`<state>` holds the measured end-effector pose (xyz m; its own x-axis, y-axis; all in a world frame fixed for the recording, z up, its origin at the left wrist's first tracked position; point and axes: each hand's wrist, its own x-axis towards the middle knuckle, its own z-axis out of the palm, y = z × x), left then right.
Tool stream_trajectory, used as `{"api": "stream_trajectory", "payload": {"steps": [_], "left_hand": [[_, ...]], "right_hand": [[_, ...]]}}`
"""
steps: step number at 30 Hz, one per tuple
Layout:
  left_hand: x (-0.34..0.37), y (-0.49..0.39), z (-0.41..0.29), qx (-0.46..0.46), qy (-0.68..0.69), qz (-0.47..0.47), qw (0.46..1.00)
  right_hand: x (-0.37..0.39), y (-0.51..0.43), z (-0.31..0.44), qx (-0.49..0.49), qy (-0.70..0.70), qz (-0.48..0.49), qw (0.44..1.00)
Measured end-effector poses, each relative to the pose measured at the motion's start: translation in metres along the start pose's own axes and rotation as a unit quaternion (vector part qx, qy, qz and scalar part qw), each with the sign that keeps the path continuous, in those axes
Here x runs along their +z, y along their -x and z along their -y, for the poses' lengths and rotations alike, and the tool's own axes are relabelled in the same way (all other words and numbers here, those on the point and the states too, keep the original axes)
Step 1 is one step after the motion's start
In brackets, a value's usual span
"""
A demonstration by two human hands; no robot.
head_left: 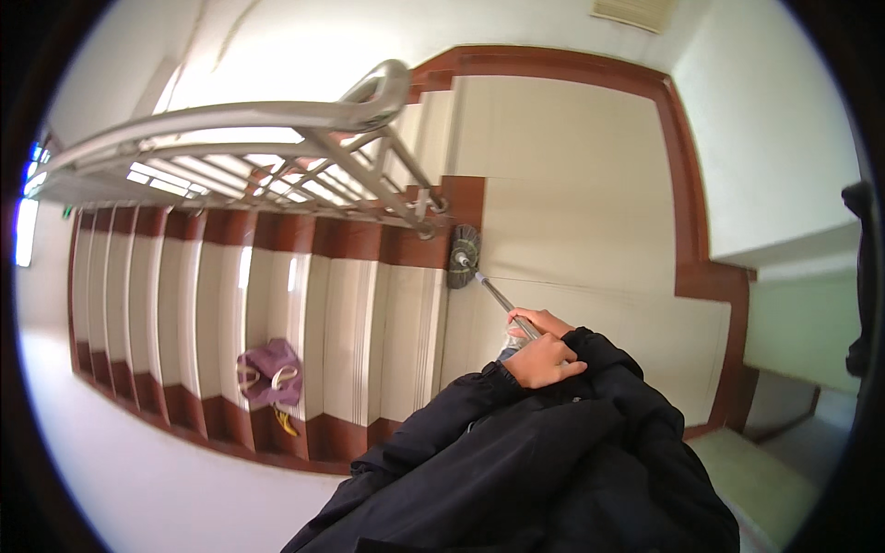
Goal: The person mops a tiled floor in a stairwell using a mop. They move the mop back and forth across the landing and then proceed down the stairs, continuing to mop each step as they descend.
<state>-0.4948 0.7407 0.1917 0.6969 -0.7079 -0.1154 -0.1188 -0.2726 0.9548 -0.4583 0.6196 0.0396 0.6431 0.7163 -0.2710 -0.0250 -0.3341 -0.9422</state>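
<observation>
Both my hands are wrapped around the metal pole (502, 297) of a mop. My left hand (543, 361) grips nearer my body, and my right hand (539, 322) holds a little farther down the pole. The pole's upper end is hidden behind my hands and sleeves. At its lower end, the round grey mop head (464, 242) rests on the landing's edge by the top of the picture's nearer stair flight, close to the foot of the railing. Its strands spread flat over red-brown and cream tile. Part of a light shoe (513, 337) shows beside my hands.
A stainless-steel railing (297, 117) stands between two stair flights. Along the left runs a tiled flight (339, 311). A purple bag with pale handles (280, 356) lies on its steps, beside a small yellow object (285, 422). White walls (767, 152) border the cream landing (574, 207).
</observation>
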Motion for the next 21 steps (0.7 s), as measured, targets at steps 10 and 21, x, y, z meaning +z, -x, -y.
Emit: {"api": "stream_trajectory", "payload": {"steps": [10,21], "left_hand": [[0.064,-0.107,-0.062,0.09,0.006,0.265,0.96],[0.171,-0.183,-0.023,0.146,0.034,0.184,0.971]], "right_hand": [[-0.066,0.167,-0.018,0.108,-0.152,-0.218,0.958],[-0.115,0.26,-0.178,0.115,0.032,-0.363,0.924]]}}
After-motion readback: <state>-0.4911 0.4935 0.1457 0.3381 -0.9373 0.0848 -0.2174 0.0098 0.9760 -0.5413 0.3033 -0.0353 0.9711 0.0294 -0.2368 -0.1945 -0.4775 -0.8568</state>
